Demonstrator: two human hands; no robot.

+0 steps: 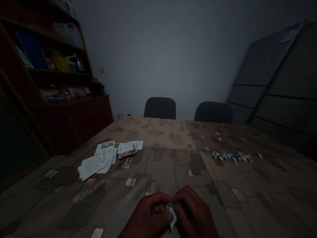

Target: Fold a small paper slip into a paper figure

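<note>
Low in the head view, a small pale folded piece of paper (171, 215) is pinched between my two hands above the near part of the table. My left hand (155, 213) is closed on its left side, the thumb pressed against the paper. The fingers of my right hand (193, 211) close on its upper right side. Both index fingertips meet at the top of the paper. The lower point of the paper sticks out downward between the hands. Dim light hides the finer folds.
A patterned cloth covers the table (168, 165). Loose printed sheets (94, 165) and a small stack of cards (126, 149) lie to the left. Several small folded paper figures (231, 156) form a row at right. Two chairs (159, 107) stand behind the far edge.
</note>
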